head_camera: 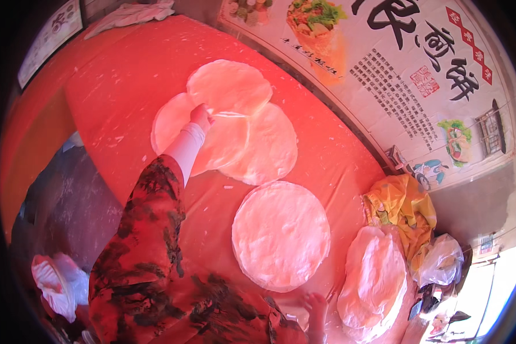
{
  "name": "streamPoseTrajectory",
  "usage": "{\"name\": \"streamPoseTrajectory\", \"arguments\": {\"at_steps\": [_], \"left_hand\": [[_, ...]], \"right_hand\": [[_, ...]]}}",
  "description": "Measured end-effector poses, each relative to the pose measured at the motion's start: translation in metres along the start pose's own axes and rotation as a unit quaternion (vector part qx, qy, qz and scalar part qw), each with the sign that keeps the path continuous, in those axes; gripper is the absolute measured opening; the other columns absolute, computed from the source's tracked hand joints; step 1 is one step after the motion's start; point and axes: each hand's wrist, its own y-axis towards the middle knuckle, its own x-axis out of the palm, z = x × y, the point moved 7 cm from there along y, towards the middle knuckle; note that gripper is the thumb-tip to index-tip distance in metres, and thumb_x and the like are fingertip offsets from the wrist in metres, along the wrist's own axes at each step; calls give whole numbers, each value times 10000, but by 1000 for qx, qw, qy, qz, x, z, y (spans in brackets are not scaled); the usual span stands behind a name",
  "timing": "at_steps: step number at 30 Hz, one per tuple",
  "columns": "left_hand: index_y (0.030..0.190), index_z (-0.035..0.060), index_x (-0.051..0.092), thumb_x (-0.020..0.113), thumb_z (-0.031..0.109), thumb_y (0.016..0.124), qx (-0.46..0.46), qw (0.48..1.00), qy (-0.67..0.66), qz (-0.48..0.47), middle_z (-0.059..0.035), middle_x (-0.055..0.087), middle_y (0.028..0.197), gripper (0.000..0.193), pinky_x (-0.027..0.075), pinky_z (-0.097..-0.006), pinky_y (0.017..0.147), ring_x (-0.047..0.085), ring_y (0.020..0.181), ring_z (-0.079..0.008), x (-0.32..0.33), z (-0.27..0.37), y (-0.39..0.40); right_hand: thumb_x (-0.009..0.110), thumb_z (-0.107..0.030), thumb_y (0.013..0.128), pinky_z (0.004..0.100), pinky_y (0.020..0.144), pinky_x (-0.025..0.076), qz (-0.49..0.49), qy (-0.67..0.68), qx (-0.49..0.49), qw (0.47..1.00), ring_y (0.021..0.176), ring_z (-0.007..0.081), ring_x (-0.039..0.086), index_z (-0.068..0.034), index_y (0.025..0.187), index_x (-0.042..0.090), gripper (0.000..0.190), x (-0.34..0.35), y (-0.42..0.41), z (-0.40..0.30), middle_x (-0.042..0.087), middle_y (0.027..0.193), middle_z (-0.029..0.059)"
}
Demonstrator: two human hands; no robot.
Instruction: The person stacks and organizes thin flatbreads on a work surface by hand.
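Note:
Three overlapping groups of round flatbreads lie on a red-covered table. My left hand [202, 117] is closed at the upper edge of the left flatbread [223, 142], where it meets the top flatbread [230, 88]; its fingertips seem to pinch that edge. The right flatbread [268, 146] lies partly under the left one. Nearer to me stands a round stack of flatbreads [281, 236]. Below this stack is my right hand [316, 303], blurred, near its lower right edge; whether it holds anything is unclear.
Folded flatbreads [374, 279] lie at the right. Beyond them are a yellow cloth [402, 206] and a clear plastic bag [440, 260]. A pale cloth [131, 17] lies at the table's far edge. A printed poster [395, 77] covers the wall. Another plastic bag [60, 284] is at lower left.

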Motion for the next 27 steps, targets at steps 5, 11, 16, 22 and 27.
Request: {"name": "streamPoseTrajectory", "arguments": {"at_steps": [5,11,16,22,27], "left_hand": [[799,209,501,564,436,804,199,976,82,-32,-21,453,702,236,403,-382,636,457,705,-188,-84,131,114],[1056,55,531,483,239,899,-40,985,-137,-98,-95,583,844,246,454,-422,453,587,628,-237,31,40,99],[676,43,523,540,92,820,406,842,307,-176,-7,521,698,154,426,-281,555,472,636,-125,134,26,-73],[1040,65,544,567,215,855,78,941,66,-321,-28,554,1006,239,468,-320,868,554,1021,-180,36,-169,-298],[1275,36,415,524,262,899,5,897,243,-370,-75,492,1247,452,341,-373,1027,467,1163,-220,-85,-237,-423]], "right_hand": [[594,-131,825,292,615,528,-47,-10,7,999,799,200,640,-24,1006,543,216,-4,-16,47,622,894,83],[582,-171,849,300,640,511,-72,-160,-141,974,822,198,628,-51,1029,558,218,-70,-51,111,618,909,68],[583,-134,843,283,640,525,65,60,25,996,807,189,642,-19,1015,574,207,-27,-64,9,632,887,80],[665,-101,807,253,668,505,-78,-16,-173,982,819,157,626,6,1015,595,243,43,-58,-81,627,914,64],[706,-113,763,314,839,483,-192,-207,-481,830,978,275,604,-4,1078,576,357,137,-98,-124,599,1076,150]]}}
